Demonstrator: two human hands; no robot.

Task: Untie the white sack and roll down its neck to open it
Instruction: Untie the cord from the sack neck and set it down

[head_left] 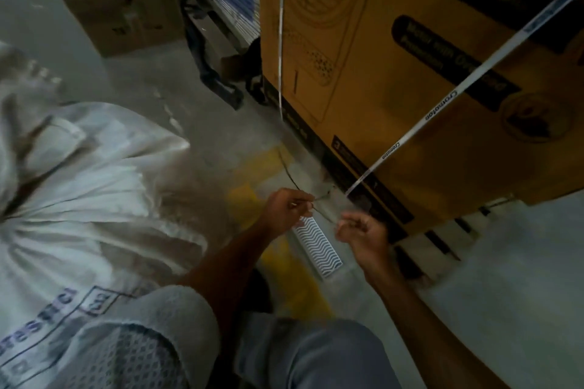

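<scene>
A strip of grey floor point(196, 123) runs between a white sack point(79, 193) at the left and a large yellow carton point(410, 66) at the right. The sack's top is bunched into creases. Clear of it, the left hand point(284, 210) and right hand point(363, 234) each pinch a thin string point(322, 210) stretched between them.

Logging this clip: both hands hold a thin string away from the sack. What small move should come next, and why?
Probably drop the string and reach back left to the white sack. The left hand and right hand pinch the string between them over the floor, off the sack, so it looks untied already. The sack's neck still shows gathered folds, not rolled down.
</scene>
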